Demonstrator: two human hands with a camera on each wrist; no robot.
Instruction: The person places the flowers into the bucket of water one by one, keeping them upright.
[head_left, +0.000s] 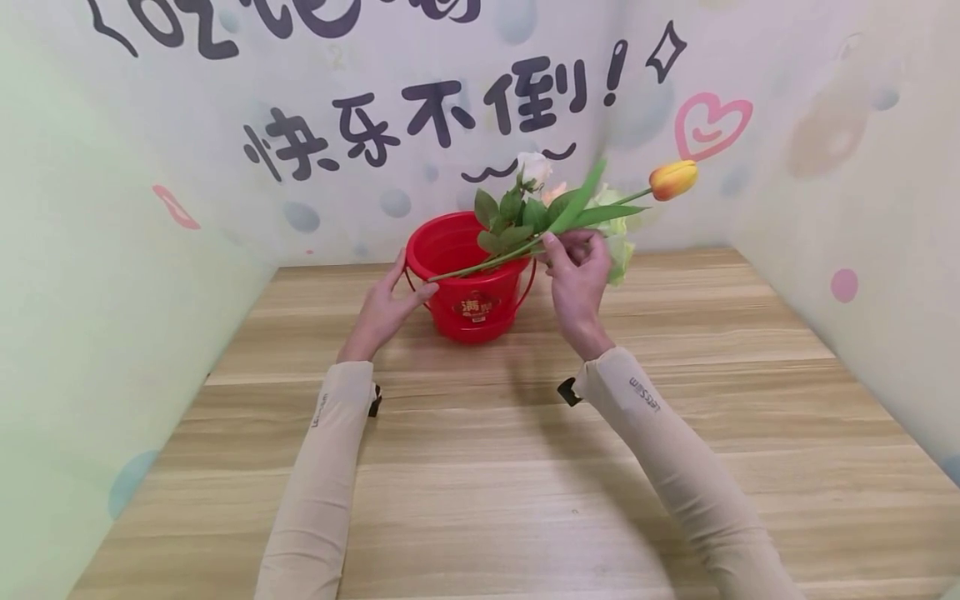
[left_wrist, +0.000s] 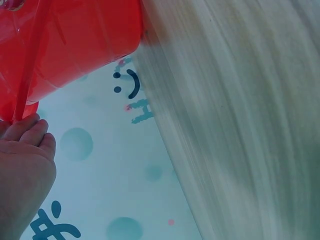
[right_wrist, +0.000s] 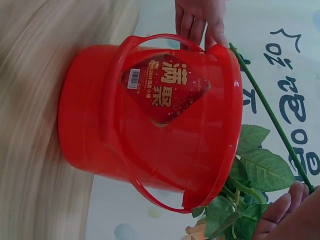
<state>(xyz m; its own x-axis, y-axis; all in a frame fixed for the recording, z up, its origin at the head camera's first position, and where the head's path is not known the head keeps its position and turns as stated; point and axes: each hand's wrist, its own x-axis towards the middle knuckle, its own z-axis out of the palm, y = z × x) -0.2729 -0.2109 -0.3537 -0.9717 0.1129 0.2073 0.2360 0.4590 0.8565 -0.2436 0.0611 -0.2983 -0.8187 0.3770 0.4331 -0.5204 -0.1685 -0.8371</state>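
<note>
A red plastic bucket (head_left: pixel 480 307) stands upright on the table, its handle hanging down. My left hand (head_left: pixel 384 312) holds the bucket's left side, thumb at the front rim and fingers along the outer wall. My right hand (head_left: pixel 579 279), at the bucket's right, pinches the green stem of a yellow-orange tulip (head_left: pixel 673 180) between thumb and fingers. The tulip lies slanted over the bucket's mouth, stem end at the front-left rim near my left thumb, bloom out to the right. A white rose (head_left: pixel 535 169), leafy stems (right_wrist: pixel 267 170) and a pale green flower (head_left: pixel 619 254) lean from the bucket behind my right hand.
The wood-grain table (head_left: pixel 480 467) reaches to a printed back wall (head_left: pixel 360 212) close behind the bucket. Side walls (head_left: pixel 862 208) flank the table. A peach bloom (head_left: pixel 553 193) shows partly among the leaves.
</note>
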